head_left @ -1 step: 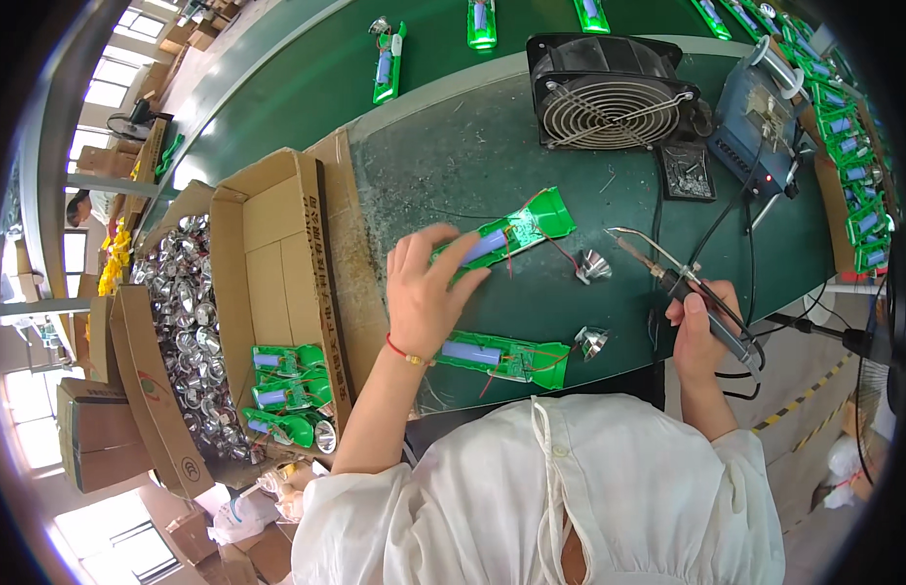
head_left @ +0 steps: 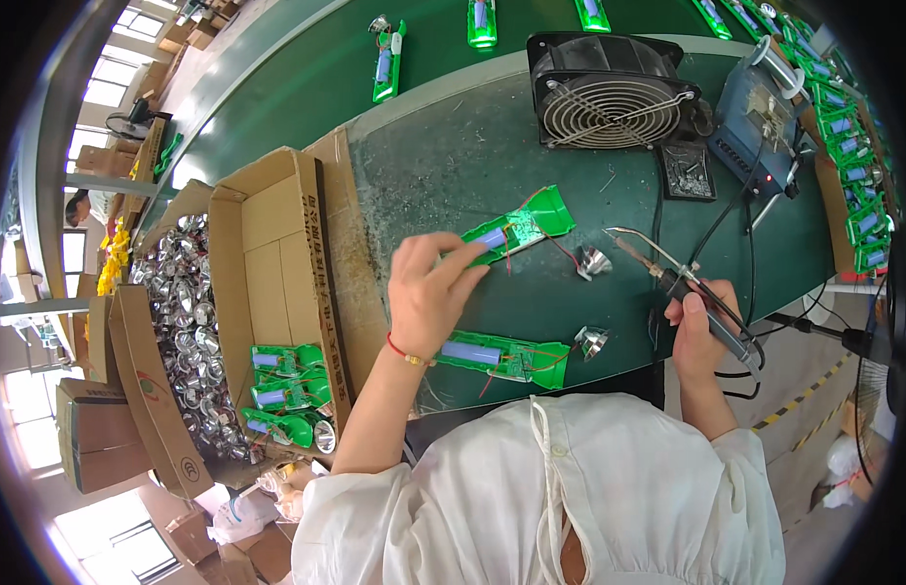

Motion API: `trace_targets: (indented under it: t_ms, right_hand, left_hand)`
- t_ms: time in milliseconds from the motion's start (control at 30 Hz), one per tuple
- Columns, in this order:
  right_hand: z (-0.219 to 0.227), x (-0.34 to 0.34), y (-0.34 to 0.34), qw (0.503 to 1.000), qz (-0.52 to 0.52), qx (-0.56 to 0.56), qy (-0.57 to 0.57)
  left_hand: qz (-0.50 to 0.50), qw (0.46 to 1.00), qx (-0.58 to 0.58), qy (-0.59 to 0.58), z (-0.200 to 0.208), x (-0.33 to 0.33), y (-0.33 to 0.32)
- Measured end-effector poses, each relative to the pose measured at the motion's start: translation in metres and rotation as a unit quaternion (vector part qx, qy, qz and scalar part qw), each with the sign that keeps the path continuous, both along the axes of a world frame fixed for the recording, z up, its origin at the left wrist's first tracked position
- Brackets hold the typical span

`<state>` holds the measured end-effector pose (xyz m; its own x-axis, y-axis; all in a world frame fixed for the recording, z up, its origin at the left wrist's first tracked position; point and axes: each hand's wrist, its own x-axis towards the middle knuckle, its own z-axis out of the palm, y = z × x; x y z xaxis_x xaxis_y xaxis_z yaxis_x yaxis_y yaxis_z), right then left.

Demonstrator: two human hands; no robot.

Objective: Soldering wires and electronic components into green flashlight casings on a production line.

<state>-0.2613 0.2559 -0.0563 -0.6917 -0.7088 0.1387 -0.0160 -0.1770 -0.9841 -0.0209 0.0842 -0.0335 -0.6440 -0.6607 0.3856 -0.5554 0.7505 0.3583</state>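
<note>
My left hand (head_left: 428, 288), a red cord round its wrist, is closed on the left end of a green plastic flashlight housing (head_left: 547, 214). Inside that shell lie a blue cylindrical battery (head_left: 489, 241) and a circuit board; thin wires run from it to a small silver reflector (head_left: 594, 263). Held in my right hand (head_left: 701, 327) is a soldering iron (head_left: 711, 317) with a thin metal guide alongside, its tip pointing up and left, apart from the housing. Nearer to me, a second green housing (head_left: 545, 363) with battery and wired reflector (head_left: 590, 341) lies flat on the bench.
A black fan (head_left: 609, 97) and a blue soldering station (head_left: 760, 127) stand at the back. To the left is a cardboard box (head_left: 277, 253) with several green housings, beside a heap of silver reflectors (head_left: 190, 331). More housings lie on the green belt (head_left: 268, 107) and far right.
My left hand's fingers have drawn closer together on the housing's left end. The housing has barely shifted, and my right hand with the soldering iron stays in place.
</note>
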Motion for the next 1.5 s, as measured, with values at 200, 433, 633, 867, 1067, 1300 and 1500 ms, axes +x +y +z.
trace_targets:
  t_ms: [200,433,633,867,1067,1300,1500]
  right_hand:
    - [0.005,0.009,-0.012,0.998,0.055,0.009,0.012]
    - [0.010,0.014,-0.023,0.996,0.080,0.027,0.038]
    - [0.012,0.017,-0.032,0.995,0.096,0.010,0.024]
    - [0.013,0.026,-0.041,0.987,0.145,0.050,0.048]
    - [0.017,0.030,-0.054,0.985,0.152,0.085,0.002]
    - [0.019,0.027,-0.058,0.983,0.147,0.105,-0.022]
    - [0.018,0.026,-0.058,0.980,0.159,0.116,-0.028]
  left_hand:
    - [-0.082,0.994,-0.017,0.068,-0.008,-0.024,-0.007]
    - [-0.125,0.989,-0.080,0.026,-0.011,-0.030,-0.010]
    - [-0.063,0.997,-0.009,0.043,-0.010,-0.034,-0.003]
    - [0.048,0.981,0.147,0.118,-0.014,-0.035,0.008]
    - [0.065,0.988,0.070,0.125,-0.021,-0.039,0.009]
    - [0.060,0.988,0.072,0.124,-0.019,-0.039,0.010]
    - [0.063,0.987,0.081,0.122,-0.018,-0.040,0.010]
